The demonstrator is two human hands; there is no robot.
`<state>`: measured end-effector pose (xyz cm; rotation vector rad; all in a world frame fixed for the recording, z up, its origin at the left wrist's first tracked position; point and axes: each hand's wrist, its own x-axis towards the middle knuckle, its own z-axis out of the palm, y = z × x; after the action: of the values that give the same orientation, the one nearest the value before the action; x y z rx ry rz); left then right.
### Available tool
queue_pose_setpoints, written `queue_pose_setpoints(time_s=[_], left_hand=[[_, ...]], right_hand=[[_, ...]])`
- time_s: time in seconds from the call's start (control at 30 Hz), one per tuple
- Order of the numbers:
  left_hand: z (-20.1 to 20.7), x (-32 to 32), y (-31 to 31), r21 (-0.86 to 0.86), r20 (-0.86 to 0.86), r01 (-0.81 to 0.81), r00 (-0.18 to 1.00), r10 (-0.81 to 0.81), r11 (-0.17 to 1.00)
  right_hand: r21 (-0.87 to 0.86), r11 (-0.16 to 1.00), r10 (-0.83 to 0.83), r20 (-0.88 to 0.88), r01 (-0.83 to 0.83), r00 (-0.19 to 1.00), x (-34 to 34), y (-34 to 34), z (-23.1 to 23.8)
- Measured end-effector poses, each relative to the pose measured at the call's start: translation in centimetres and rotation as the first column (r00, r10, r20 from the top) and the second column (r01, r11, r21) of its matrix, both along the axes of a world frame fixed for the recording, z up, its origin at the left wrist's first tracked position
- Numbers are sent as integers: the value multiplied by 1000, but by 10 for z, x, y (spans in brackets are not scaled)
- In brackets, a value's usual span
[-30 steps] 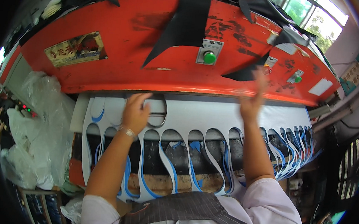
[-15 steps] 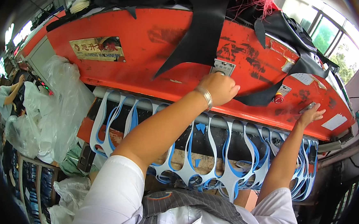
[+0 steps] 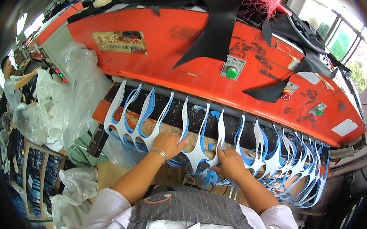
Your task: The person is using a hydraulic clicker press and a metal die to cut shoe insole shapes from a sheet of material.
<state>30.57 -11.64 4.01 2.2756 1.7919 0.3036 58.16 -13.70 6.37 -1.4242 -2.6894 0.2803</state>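
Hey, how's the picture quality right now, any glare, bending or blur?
In the head view, the window at upper right is partly washed out; in the head view, the red machine looks bowed and the corners go black; in the head view, the yellowish sign has smeared lettering, while the left hand and right hand show clear outlines.

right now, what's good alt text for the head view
A person's left hand and right hand are at the nearer part of a white-and-blue sheet with cut-out openings, extending from under a red machine. Black sheeting drapes over its front, near green push buttons.
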Motion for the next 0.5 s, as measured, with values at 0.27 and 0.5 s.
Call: queue_pose_setpoints(time_s=[0.27,0.5], left_hand=[[-7,7,-13,195,95,-101,992,83,976],[27,-19,-50,-458,21,206,975,-220,865]], right_hand=[[-6,993,-114,58,114,992,-9,-3,-8],[-601,793,149,26,-103,989,22,-9,73]])
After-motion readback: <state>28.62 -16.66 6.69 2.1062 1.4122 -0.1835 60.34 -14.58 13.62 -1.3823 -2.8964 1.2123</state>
